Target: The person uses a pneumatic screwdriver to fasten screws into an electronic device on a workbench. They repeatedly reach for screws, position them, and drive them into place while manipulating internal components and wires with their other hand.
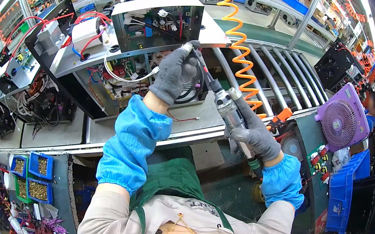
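Note:
My right hand [258,135], in a grey glove, is wrapped round a pneumatic screwdriver [231,112] with a silver body. The driver tilts up and to the left, its bit [206,69] pointing at the fingertips of my left hand [172,75]. Those grey-gloved fingers are pinched together by the lower right corner of an open metal housing [157,20]; whatever small thing they hold is hidden. Inside the housing are wires and a blue part. Below it, a white cable [124,79] with a connector loops beside my left wrist, over an open chassis with circuit boards.
An orange coiled air hose [242,53] hangs right of the housing, over a roller conveyor [276,76]. At the right stand a purple fan [339,119] and blue bins [341,196]. Blue trays of screws [39,191] sit lower left. More wired chassis [25,69] line the left.

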Tool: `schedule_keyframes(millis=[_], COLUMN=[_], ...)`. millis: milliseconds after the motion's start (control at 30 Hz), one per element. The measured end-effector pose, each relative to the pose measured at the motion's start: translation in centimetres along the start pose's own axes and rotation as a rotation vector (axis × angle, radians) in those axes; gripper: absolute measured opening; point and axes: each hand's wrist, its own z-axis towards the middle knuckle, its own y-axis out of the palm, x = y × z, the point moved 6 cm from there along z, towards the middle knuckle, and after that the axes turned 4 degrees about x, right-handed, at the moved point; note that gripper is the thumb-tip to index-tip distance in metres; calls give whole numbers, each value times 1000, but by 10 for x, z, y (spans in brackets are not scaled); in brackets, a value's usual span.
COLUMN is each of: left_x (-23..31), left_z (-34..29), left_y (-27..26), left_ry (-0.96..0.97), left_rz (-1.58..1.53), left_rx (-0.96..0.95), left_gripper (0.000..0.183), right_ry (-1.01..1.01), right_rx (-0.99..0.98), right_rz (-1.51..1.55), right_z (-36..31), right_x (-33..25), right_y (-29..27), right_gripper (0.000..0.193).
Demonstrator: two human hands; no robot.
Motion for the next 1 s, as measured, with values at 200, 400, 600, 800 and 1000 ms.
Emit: schedule_keyframes(millis=[200,400,600,800,1000], left_x=[39,41,41,42,60], left_z=[1,5,23,19,15], left_y=[18,29,15,26,41], left_ry=[461,467,617,420,681], left_rz=[610,655,803,803,1217], left_rx=[40,-51,-140,-11,96], left_gripper=[25,12,12,24,41], right_ry=[64,33,-74,-117,8], right_rx=[134,79,-38,-11,-6], right_rz=[-185,-447,-511,-684,-669], right_z=[-1,15,23,28,28], right_x=[-59,-102,-114,-113,-118], right_y=[-8,-9,-2,-12,-2], right_gripper=[91,80,79,79,79])
